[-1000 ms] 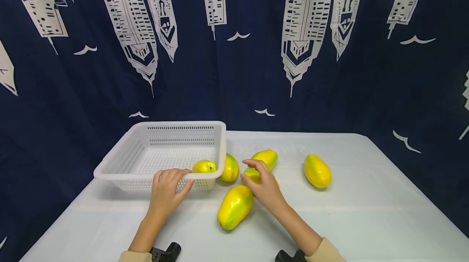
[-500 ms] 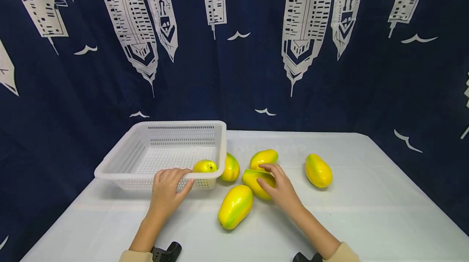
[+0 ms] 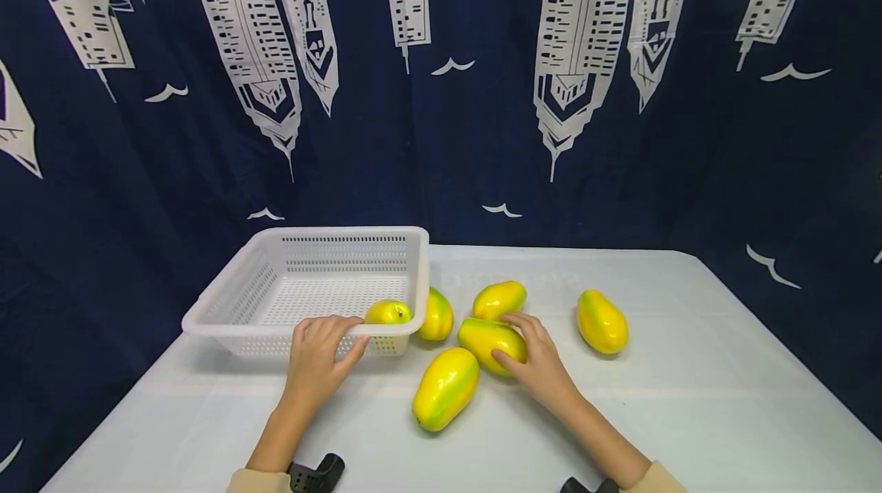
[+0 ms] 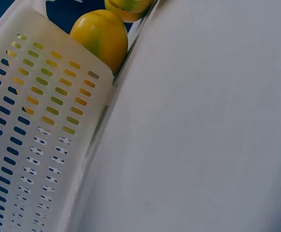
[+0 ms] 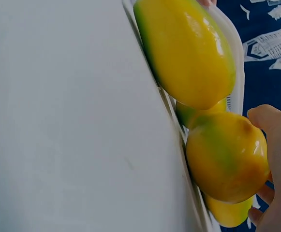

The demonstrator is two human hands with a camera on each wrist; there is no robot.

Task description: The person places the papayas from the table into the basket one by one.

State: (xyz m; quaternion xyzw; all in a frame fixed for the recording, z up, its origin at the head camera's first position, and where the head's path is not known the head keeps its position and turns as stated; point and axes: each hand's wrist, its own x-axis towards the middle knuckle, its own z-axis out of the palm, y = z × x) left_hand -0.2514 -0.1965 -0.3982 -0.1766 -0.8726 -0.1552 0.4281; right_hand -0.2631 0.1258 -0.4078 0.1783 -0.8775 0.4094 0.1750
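My left hand [image 3: 317,359] grips the front rim of a white perforated plastic basket [image 3: 237,336], fingers over the edge and thumb outside. Inside the basket's right front corner lies a yellow-green papaya [image 3: 388,312]. My right hand [image 3: 544,370] curls its thumb and fingers around the right end of another papaya [image 3: 488,341], which lies on the table. In the right wrist view, the thumb reaches over this papaya [image 5: 227,157] and the fingers show behind it. Close in front of it lies another papaya [image 3: 446,390], and one more papaya [image 3: 499,299] sits just behind.
A papaya [image 3: 436,317] stands against the basket's right side, partly hidden by it. Farther right on the white table [image 3: 689,401] lies a lone papaya [image 3: 602,322]. Behind the table hangs a dark blue curtain [image 3: 475,133] with white building prints.
My right hand first moved right, away from over the middle papaya, then came in on that papaya's right end and closed around it. The left hand has stayed on the basket rim.
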